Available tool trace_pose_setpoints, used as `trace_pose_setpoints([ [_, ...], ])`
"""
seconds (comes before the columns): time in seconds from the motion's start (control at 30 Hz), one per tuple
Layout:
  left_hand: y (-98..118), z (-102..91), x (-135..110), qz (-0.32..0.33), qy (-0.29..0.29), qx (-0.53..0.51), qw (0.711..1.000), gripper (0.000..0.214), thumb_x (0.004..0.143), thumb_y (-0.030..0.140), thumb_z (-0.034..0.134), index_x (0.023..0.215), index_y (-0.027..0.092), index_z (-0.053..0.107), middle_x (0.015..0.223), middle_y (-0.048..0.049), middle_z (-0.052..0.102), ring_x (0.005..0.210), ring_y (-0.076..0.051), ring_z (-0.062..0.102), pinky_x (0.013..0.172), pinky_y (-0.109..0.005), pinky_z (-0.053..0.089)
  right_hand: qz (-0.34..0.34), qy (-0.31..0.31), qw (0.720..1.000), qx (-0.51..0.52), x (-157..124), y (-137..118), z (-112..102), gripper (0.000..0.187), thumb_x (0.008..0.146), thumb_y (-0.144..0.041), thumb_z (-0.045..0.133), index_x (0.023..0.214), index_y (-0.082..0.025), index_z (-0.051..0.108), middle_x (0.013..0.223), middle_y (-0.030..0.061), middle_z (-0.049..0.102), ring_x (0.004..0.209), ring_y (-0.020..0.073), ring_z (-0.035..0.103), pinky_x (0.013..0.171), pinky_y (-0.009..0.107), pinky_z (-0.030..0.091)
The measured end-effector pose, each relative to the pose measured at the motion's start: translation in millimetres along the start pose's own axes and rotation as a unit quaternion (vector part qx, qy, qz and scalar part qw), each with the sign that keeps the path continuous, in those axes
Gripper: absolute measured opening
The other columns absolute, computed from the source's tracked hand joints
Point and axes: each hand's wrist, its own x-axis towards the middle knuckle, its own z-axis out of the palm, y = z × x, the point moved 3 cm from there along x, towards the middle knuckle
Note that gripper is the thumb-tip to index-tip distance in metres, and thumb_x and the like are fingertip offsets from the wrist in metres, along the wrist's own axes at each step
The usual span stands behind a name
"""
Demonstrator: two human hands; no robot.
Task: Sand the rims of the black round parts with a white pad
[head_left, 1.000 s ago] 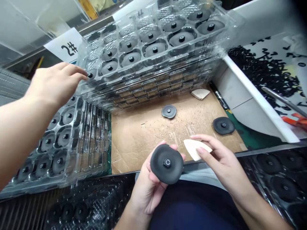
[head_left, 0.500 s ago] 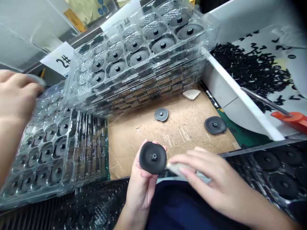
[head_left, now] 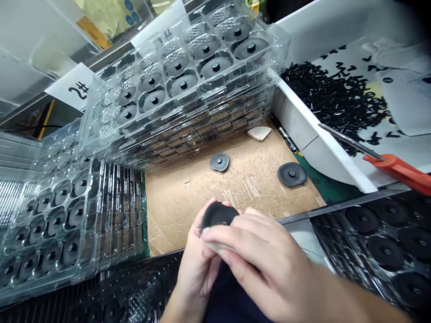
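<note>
Left hand [head_left: 194, 273]: at 6 o'clock, grip clenched, fingers curled round a black studded disc [head_left: 218, 214] from behind and below
Right hand [head_left: 261, 262]: at 5 o'clock, close over the left hand, grip closed on a pale triangular pad [head_left: 215, 246], mostly hidden by the fingers, with its visible end touching the disc
Black studded disc: at 6 o'clock, held above the near edge of the cardboard sheet, its face and stud hidden behind the right hand
Cardboard sheet [head_left: 178, 220]: centre, bearing a smaller black disc [head_left: 219, 161] at 12 o'clock, a larger black disc [head_left: 292, 174] at 2 o'clock and a second pale pad [head_left: 259, 133] at 1 o'clock
Clear blister trays [head_left: 182, 76]: stacked at 11 o'clock, with a second stack [head_left: 67, 215] at 9 o'clock, discs seated in their pockets
Black tray [head_left: 384, 251]: at 4 o'clock, holding rows of discs
White-walled bin [head_left: 319, 143]: at 2 o'clock, holding a heap of small black parts [head_left: 333, 98], with an orange-handled tool [head_left: 397, 167] lying across its wall at 3 o'clock
</note>
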Motion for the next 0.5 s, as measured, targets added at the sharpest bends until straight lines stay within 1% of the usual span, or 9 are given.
trace_pose_setpoints([
  [0.07,0,-2.8,-2,-0.010,0.008,-0.031,0.999,0.049,0.057,0.022,0.083,0.103,0.028,0.066,0.107,0.0003,0.069,0.100,-0.019,0.064,0.090,-0.028,0.050,0.033,-0.053,0.998,0.006,5,4,9,0.024,0.091,-0.009,0.041,0.097,-0.012,0.064,0.084,0.0038,0.069,0.074,0.0152,0.059,0.072,0.029,0.045],
  [0.13,-1,-3.0,-5,-0.031,0.010,-0.038,0.999,0.038,0.062,0.030,0.080,0.098,0.025,0.068,0.098,-0.0004,0.071,0.094,-0.018,0.065,0.084,-0.024,0.051,0.027,0.001,0.999,-0.038,10,5,13,0.024,0.091,-0.010,0.041,0.099,-0.010,0.064,0.084,0.0060,0.068,0.071,0.0168,0.058,0.068,0.032,0.042],
  [0.2,0,-3.0,-9,-0.056,0.002,-0.042,0.998,0.037,0.063,0.038,0.078,0.096,0.023,0.069,0.094,-0.0013,0.071,0.094,-0.017,0.065,0.084,-0.022,0.050,-0.005,0.058,0.996,-0.068,12,1,15,0.026,0.090,-0.010,0.040,0.102,-0.006,0.063,0.083,0.0092,0.067,0.070,0.0188,0.056,0.067,0.034,0.041],
  [0.23,1,-4.2,-10,-0.062,-0.001,-0.045,0.997,0.041,0.061,0.038,0.080,0.098,0.024,0.069,0.095,-0.0012,0.071,0.097,-0.017,0.064,0.085,-0.022,0.049,-0.021,0.052,0.997,-0.058,11,-1,16,0.026,0.090,-0.010,0.040,0.102,-0.006,0.062,0.082,0.0094,0.067,0.071,0.0189,0.057,0.068,0.034,0.041],
  [0.3,5,-9.6,-13,-0.069,-0.005,-0.057,0.996,0.047,0.055,0.030,0.085,0.100,0.026,0.069,0.101,0.0002,0.071,0.100,-0.017,0.063,0.088,-0.022,0.048,-0.027,-0.022,0.999,-0.012,4,-4,17,0.024,0.089,-0.008,0.042,0.101,-0.010,0.062,0.082,0.0060,0.068,0.073,0.0165,0.058,0.071,0.031,0.042],
  [0.33,7,-13.0,-14,-0.072,-0.010,-0.067,0.995,0.049,0.053,0.026,0.086,0.100,0.027,0.069,0.103,0.0008,0.071,0.100,-0.016,0.064,0.087,-0.021,0.048,-0.010,-0.056,0.998,0.003,0,-4,16,0.023,0.088,-0.007,0.043,0.100,-0.012,0.062,0.083,0.0037,0.068,0.074,0.0148,0.059,0.071,0.029,0.042],
  [0.4,8,-19.8,-13,-0.076,-0.021,-0.090,0.993,0.051,0.050,0.023,0.087,0.098,0.027,0.070,0.102,0.0010,0.071,0.095,-0.015,0.065,0.083,-0.019,0.049,0.051,-0.075,0.996,-0.023,-8,-3,11,0.023,0.087,-0.006,0.046,0.101,-0.016,0.062,0.087,0.0007,0.069,0.074,0.0128,0.059,0.070,0.026,0.042],
  [0.47,6,-24.9,-13,-0.078,-0.023,-0.117,0.990,0.053,0.047,0.023,0.088,0.096,0.026,0.070,0.100,0.0015,0.071,0.090,-0.013,0.065,0.080,-0.017,0.050,0.094,-0.055,0.989,-0.097,-9,-3,8,0.024,0.088,-0.007,0.046,0.103,-0.017,0.062,0.088,0.0012,0.069,0.074,0.0138,0.059,0.069,0.028,0.040],
  [0.5,5,-26.8,-13,-0.078,-0.021,-0.121,0.989,0.052,0.046,0.023,0.088,0.094,0.024,0.070,0.098,0.0014,0.071,0.089,-0.013,0.065,0.079,-0.017,0.050,0.092,-0.040,0.986,-0.137,-7,-5,9,0.025,0.089,-0.007,0.044,0.105,-0.016,0.062,0.088,0.0023,0.069,0.074,0.0147,0.058,0.069,0.030,0.038],
])
